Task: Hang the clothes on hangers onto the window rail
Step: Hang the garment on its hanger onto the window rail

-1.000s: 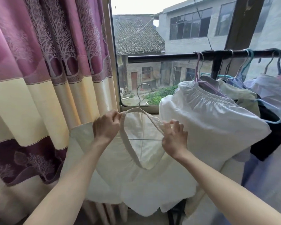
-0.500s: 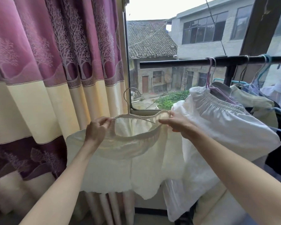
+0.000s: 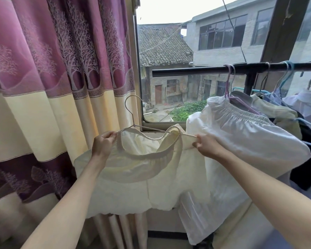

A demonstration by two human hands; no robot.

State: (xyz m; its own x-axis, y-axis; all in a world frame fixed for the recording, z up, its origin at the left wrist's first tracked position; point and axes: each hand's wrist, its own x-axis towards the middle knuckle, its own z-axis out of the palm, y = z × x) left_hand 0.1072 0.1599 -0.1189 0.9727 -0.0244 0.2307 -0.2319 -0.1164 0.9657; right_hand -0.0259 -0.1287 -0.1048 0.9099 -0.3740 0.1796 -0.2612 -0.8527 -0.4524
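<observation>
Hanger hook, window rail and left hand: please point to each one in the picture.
hanger hook (image 3: 131, 105), head view, on the wire curve.
window rail (image 3: 187, 72), head view, on its bare left part.
left hand (image 3: 102, 145), head view, on the back of the hand.

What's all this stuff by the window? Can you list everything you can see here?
cream shorts: one, pale cream, held up in front of the window, elastic waistband stretched over a hanger
wire hanger: one, whitish, inside the shorts' waistband, hook standing free, not on the rail
window rail: one, black, running across the window
white garment: one, white, hanging on a pink hanger on the rail
other hung clothes: several, pale green, blue, white and black, crowded at the right
curtain: one, purple and cream, at the left
buildings: several, grey, outside
left hand: grips the waistband's left end
right hand: pinches the waistband's right end
</observation>
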